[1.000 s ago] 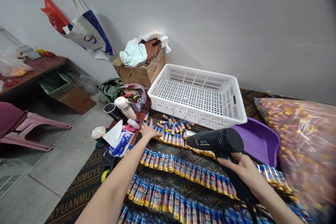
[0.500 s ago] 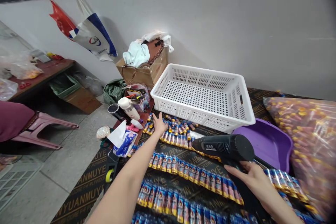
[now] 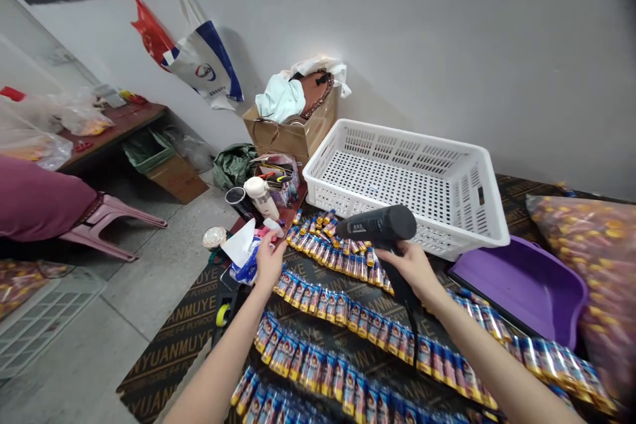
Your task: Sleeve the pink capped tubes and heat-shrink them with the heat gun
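My right hand (image 3: 411, 266) is wrapped round the handle of a black hair dryer (image 3: 375, 224), its nozzle pointing left over a loose pile of small blue-and-yellow wrapped tubes (image 3: 325, 228). My left hand (image 3: 269, 257) is at the tissue pack (image 3: 247, 268) and a pink item; its fingers are bent, and what they grip, if anything, is hidden. Several rows of the same tubes (image 3: 342, 308) lie side by side across the dark printed board (image 3: 191, 324).
Behind the pile stands a white crate (image 3: 397, 212). A purple scoop (image 3: 527, 285) and a big bag of tubes (image 3: 591, 245) lie right. Bottles (image 3: 259, 197) and a cardboard box (image 3: 278, 137) stand back left. A seated person (image 3: 42, 202) is far left.
My left hand has moved from the tube pile left to the tissue pack. My right hand has carried the dryer left and back, over the pile. The view has shifted left.
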A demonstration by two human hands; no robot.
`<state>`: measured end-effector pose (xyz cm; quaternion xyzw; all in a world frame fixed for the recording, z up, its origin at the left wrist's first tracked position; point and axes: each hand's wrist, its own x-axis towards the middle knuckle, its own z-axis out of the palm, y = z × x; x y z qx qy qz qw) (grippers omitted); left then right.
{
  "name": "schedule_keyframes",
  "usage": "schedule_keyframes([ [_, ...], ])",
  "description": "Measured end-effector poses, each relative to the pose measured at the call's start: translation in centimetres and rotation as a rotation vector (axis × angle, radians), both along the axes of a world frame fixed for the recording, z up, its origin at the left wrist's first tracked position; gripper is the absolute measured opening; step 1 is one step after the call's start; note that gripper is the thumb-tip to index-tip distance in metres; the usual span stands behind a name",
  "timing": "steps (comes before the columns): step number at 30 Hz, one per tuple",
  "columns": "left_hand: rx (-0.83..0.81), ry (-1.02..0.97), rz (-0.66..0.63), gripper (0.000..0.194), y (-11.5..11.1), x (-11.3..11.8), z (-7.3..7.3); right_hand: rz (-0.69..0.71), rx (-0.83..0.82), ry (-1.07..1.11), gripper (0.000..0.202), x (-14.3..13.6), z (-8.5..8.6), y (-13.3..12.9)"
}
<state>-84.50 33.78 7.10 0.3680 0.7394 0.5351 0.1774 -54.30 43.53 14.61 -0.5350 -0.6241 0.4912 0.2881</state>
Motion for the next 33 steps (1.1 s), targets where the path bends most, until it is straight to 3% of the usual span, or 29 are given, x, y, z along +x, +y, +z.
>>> schedule_keyframes([
  [6, -0.156, 0.031, 0.102, 0.033, -11.9, -0.5, -0.8, 0.154, 0.013, 0.075, 0.037, -4.5, -1.8, 3.1],
  [9, -0.22, 0.028, 0.159, 0.037, -16.1, -0.7, -1.4, 0.246, -0.006, 0.079, 0.037, -5.9, -1.7, 2.8],
  [12, -0.264, 0.005, 0.202, 0.04, -18.9, -0.9, -2.0, 0.323, -0.005, 0.084, 0.038, -7.2, -1.6, 2.1],
  [18, -0.324, -0.07, 0.243, 0.042, -21.6, -1.0, -2.7, 0.472, 0.089, 0.058, 0.036, -9.7, -1.1, 1.2],
  [22, -0.329, -0.098, 0.233, 0.042, -22.3, -0.8, -3.3, 0.495, 0.099, 0.007, 0.035, -10.2, -0.6, 0.8],
  [33, -0.327, -0.213, 0.178, 0.046, -22.1, -0.1, -4.5, 0.429, 0.086, -0.3, 0.029, -5.6, 2.4, -1.2],
])
